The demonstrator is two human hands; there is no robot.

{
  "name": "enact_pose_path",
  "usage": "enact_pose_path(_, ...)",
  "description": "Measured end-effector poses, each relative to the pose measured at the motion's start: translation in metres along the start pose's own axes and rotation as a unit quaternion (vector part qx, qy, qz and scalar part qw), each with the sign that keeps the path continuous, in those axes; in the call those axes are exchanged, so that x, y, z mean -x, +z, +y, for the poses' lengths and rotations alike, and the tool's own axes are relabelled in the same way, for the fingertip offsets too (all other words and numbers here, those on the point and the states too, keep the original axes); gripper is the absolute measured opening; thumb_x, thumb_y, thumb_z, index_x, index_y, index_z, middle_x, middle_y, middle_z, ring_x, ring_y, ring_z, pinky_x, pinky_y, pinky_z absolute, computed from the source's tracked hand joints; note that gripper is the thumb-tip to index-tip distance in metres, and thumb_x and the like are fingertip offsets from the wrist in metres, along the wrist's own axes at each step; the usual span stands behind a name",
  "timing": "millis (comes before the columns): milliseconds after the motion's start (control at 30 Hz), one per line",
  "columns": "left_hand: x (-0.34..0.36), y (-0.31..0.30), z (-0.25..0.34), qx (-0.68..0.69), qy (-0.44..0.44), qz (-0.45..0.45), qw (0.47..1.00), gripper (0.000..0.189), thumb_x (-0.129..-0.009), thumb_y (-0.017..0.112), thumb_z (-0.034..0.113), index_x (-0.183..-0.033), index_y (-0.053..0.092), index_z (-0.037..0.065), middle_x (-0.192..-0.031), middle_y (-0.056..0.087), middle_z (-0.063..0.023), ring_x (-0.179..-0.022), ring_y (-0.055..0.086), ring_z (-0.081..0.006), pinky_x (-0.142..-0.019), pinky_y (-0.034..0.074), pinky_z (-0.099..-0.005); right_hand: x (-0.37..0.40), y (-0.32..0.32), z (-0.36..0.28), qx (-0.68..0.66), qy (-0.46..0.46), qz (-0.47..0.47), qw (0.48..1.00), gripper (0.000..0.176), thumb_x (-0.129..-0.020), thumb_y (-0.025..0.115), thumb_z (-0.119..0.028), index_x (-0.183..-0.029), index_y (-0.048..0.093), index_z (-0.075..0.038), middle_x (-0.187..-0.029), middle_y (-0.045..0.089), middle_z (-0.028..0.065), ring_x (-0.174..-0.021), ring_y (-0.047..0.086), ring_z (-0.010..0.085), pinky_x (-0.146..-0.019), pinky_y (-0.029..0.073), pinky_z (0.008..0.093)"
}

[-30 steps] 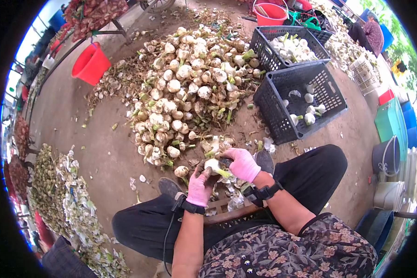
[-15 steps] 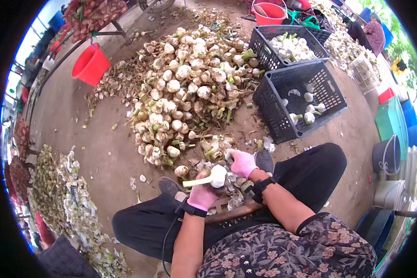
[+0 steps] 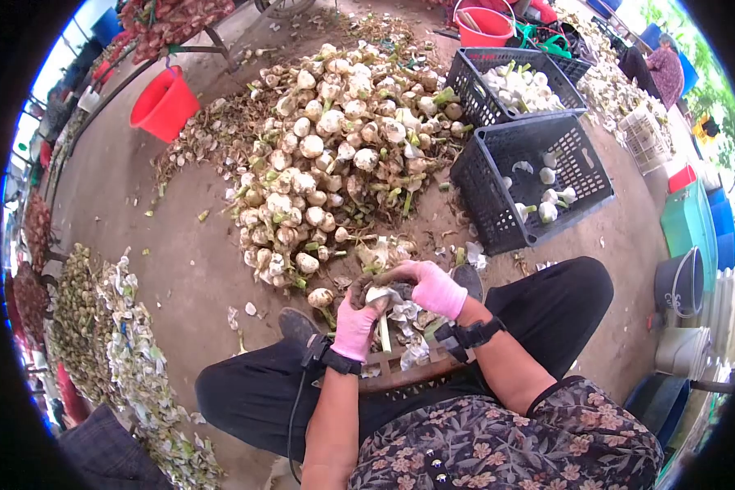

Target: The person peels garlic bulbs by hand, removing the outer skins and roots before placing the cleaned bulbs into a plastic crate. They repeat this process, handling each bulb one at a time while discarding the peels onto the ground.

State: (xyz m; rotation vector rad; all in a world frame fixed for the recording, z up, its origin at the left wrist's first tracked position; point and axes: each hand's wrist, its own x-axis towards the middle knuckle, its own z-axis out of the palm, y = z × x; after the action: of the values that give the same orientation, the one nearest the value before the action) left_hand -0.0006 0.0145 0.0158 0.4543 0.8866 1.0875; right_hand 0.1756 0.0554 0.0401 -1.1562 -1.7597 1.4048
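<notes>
My left hand [image 3: 354,325], in a pink glove with soiled fingers, is closed round a garlic bulb [image 3: 376,295]. A pale stem [image 3: 385,335] points down below the bulb. My right hand [image 3: 434,291], gloved alike, reaches in from the other side, its curled fingers pressed on the bulb's top and loose white skin. Fingers cover much of the bulb. Under both hands, between my legs, lie papery garlic peelings [image 3: 415,353] by a wooden bar [image 3: 408,372]. One unpeeled garlic bulb [image 3: 320,298] rests on the ground just left of my left hand.
A large heap of garlic [image 3: 335,155] lies ahead. To its right stand a black crate [image 3: 498,224] holding several white bulbs and a fuller crate [image 3: 475,102] behind it. A red bucket [image 3: 165,106] hangs at the left. Another person [image 3: 665,69] sits far right.
My right hand has moved left onto the bulb, meeting my left hand. The bulb has turned from stem pointing left to stem pointing down.
</notes>
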Motion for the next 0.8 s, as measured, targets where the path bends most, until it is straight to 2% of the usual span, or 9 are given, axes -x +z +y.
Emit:
enact_pose_path(233,0.001,-0.003,0.002,-0.035,-0.034,-0.012,0.999,0.051,-0.078,0.068,-0.003,-0.123,0.047,0.001,-0.11,0.06,-0.007,-0.099,0.059,-0.0163,-0.086,0.049,-0.029,0.002,0.02,0.022,0.07,0.024,0.074,0.995,0.025,-0.072,0.059,-0.004,-0.096,0.064,-0.004,-0.089,0.064,0.017,-0.085,0.061,0.0334,-0.076,0.048,0.0382)
enact_pose_path(300,0.0,-0.005,-0.002,-0.112,0.004,-0.034,0.993,0.066,-0.072,0.077,0.007,-0.129,0.043,0.003,-0.113,0.058,-0.0063,-0.101,0.059,-0.0183,-0.087,0.05,-0.0316,0.002,0.021,0.024,0.101,0.018,0.082,0.991,0.023,-0.073,0.061,-0.009,-0.095,0.063,-0.004,-0.088,0.064,0.0172,-0.084,0.061,0.0347,-0.076,0.048,0.0394)
enact_pose_path(367,0.013,0.018,0.011,-0.086,0.02,-0.049,0.995,0.073,-0.069,0.08,0.007,-0.131,0.041,0.003,-0.114,0.058,-0.0065,-0.101,0.059,-0.0183,-0.087,0.05,-0.0318,0.005,0.023,0.051,0.229,0.131,0.067,0.962,0.02,-0.075,0.062,-0.011,-0.095,0.063,-0.005,-0.091,0.065,0.0185,-0.084,0.063,0.034,-0.073,0.049,0.0388)
enact_pose_path(400,0.013,0.027,0.018,-0.065,0.039,-0.07,0.995,0.08,-0.065,0.083,0.006,-0.132,0.04,0.003,-0.115,0.057,-0.0067,-0.102,0.058,-0.0183,-0.087,0.05,-0.032,0.008,0.022,0.078,0.297,0.243,0.005,0.923,0.024,-0.076,0.059,-0.014,-0.099,0.063,-0.008,-0.089,0.064,0.0192,-0.085,0.061,0.0371,-0.074,0.049,0.0416)
enact_pose_path(467,0.006,0.014,0.018,-0.069,0.067,-0.055,0.994,0.085,-0.061,0.084,0.004,-0.132,0.038,0.004,-0.116,0.057,-0.007,-0.103,0.058,-0.018,-0.088,0.05,-0.0322,0.019,0.024,0.095,0.315,0.193,0.025,0.929,0.025,-0.074,0.059,-0.011,-0.097,0.065,-0.009,-0.089,0.065,0.0182,-0.084,0.061,0.0373,-0.076,0.049,0.0419)
enact_pose_path(633,0.002,0.008,0.014,-0.166,0.081,0.002,0.983,0.079,-0.062,0.081,-0.003,-0.128,0.038,0.001,-0.114,0.057,-0.0098,-0.104,0.057,-0.0188,-0.092,0.046,-0.0318,0.002,0.01,0.047,0.259,0.134,0.124,0.949,0.023,-0.076,0.058,-0.007,-0.096,0.069,-0.014,-0.1,0.064,0.0162,-0.093,0.062,0.0318,-0.083,0.048,0.0362)
enact_pose_path(700,-0.002,0.003,0.007,-0.239,0.086,0.021,0.967,0.081,-0.06,0.081,-0.003,-0.129,0.038,0.001,-0.114,0.058,-0.0098,-0.103,0.057,-0.0191,-0.091,0.046,-0.0305,-0.003,0.003,0.018,-0.068,0.108,0.127,0.984,0.023,-0.075,0.063,-0.007,-0.098,0.068,-0.01,-0.101,0.064,0.0162,-0.092,0.063,0.0285,-0.081,0.049,0.0324)
enact_pose_path(733,-0.001,0.008,0.011,-0.238,0.086,0.021,0.967,0.081,-0.06,0.081,-0.003,-0.129,0.038,0.001,-0.114,0.058,-0.0098,-0.103,0.057,-0.0191,-0.091,0.046,-0.0305,-0.004,0.003,0.003,-0.067,0.108,0.126,0.984,0.023,-0.075,0.063,-0.007,-0.098,0.068,-0.01,-0.101,0.064,0.0162,-0.092,0.063,0.0285,-0.081,0.049,0.0324)
enact_pose_path(800,0.003,0.017,0.019,-0.362,0.106,0.039,0.925,0.085,-0.056,0.084,0.001,-0.129,0.04,0.004,-0.113,0.058,-0.0081,-0.101,0.058,-0.0169,-0.089,0.048,-0.0305,-0.006,0.007,-0.016,-0.048,0.086,0.039,0.994,0.018,-0.08,0.063,-0.004,-0.097,0.067,-0.002,-0.094,0.067,0.0123,-0.09,0.062,0.0135,-0.08,0.048,0.0273)
